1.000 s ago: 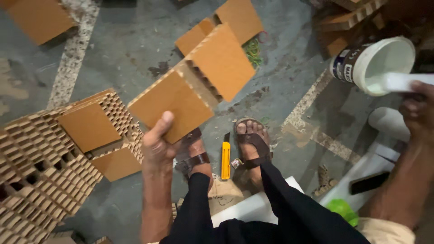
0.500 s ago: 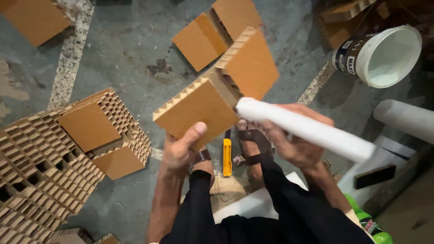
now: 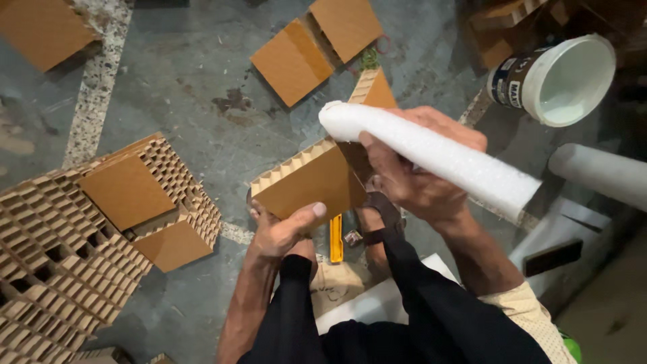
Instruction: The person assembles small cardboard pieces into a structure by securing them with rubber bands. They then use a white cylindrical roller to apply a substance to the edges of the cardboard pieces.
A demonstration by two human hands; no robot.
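White foam roll (image 3: 431, 156), surface finely pebbled. Tan-brown cardboard piece (image 3: 311, 182), flat face plain, edge showing a zigzag corrugated pattern. Honeycomb cardboard stack (image 3: 47, 263) in the same tan, open cells forming a regular grid. Two plain orange-brown cardboard squares (image 3: 317, 44) on the floor. Floor (image 3: 189, 87) mottled grey-green, dark stains, a pale speckled strip crossing it. Yellow utility knife (image 3: 335, 237). Bucket (image 3: 552, 79) white inside, dark blue and brown label outside. Black trousers (image 3: 418, 317). Cream, dotted sleeve (image 3: 529, 317). Dark brown sandal straps (image 3: 381, 219). Small bright green patch (image 3: 571, 349) at lower right.
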